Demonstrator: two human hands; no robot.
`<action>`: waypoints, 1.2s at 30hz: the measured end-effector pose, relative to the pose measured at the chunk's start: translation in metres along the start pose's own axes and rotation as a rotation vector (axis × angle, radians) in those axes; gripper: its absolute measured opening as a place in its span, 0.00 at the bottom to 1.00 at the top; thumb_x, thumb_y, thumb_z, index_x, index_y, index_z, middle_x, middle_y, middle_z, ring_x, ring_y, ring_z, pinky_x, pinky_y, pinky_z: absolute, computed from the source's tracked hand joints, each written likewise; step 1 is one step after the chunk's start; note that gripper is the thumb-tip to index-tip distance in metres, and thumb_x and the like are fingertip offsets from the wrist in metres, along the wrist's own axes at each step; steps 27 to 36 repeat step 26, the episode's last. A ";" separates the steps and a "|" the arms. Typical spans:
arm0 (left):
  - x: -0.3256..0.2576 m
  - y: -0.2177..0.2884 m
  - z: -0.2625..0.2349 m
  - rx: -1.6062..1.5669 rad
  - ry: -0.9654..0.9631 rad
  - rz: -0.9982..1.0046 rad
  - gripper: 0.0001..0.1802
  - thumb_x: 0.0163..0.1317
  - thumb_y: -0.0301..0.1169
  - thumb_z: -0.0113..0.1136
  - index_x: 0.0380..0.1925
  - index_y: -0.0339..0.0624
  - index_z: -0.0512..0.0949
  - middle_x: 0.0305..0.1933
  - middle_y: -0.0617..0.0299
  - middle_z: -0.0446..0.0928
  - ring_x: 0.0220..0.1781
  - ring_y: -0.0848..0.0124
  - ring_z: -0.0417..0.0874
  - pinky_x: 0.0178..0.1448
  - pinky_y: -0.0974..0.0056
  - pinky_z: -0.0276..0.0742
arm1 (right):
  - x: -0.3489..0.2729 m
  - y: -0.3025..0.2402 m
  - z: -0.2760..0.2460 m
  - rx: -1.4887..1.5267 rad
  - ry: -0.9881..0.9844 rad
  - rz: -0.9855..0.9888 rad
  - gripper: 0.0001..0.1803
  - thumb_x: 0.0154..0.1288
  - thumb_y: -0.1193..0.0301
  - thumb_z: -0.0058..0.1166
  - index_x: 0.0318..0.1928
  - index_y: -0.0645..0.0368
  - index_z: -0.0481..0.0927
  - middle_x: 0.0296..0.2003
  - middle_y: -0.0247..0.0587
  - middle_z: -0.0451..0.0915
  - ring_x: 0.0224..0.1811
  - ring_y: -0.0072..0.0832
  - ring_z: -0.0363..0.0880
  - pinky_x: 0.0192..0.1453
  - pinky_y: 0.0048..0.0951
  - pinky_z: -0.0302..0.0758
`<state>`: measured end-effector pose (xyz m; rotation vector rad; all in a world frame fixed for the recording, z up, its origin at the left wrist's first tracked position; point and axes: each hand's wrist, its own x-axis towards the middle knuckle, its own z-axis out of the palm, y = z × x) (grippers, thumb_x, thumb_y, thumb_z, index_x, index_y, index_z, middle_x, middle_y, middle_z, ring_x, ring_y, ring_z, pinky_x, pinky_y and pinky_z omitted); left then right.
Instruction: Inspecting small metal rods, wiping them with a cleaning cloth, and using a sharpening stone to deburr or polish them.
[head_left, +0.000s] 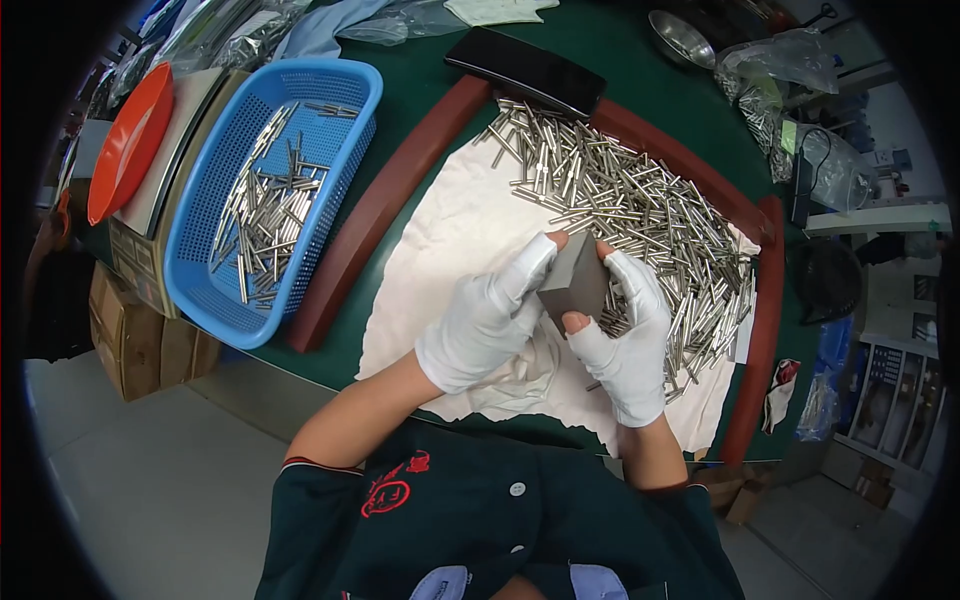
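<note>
table (600,60): green top, carries everything below.
white cloth (450,240): spread in front of me, fenced by a dark red curved rail (385,205).
pin pile (640,215): loose metal pins heaped on the cloth's far right side, running from the black flat case (525,68) down past my right hand.
blue basket (270,190): perforated plastic, left of the rail; holds a thinner scatter of the same pins, mostly in its middle and far end.
orange dish (128,140): tilted on edge left of the basket, contents not visible.
steel bowl (680,38): far right on the table, can't tell what's in it.
left hand (485,320): white glove, bare fingertips; my fingers wrap the grey block's left side.
right hand (628,340): same glove, fingers closed on the block's right side, thumb under.
grey block (575,282): held between both hands, above the cloth, at the pile's near edge.
</note>
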<state>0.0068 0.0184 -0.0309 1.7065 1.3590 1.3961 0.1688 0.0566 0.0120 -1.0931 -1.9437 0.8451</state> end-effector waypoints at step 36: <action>0.003 0.013 -0.007 -0.001 0.055 0.075 0.34 0.56 0.16 0.50 0.65 0.49 0.64 0.38 0.57 0.82 0.27 0.67 0.85 0.31 0.68 0.79 | -0.003 0.003 0.003 -0.062 0.117 -0.027 0.36 0.43 0.58 0.72 0.50 0.67 0.75 0.43 0.46 0.77 0.43 0.38 0.74 0.51 0.36 0.71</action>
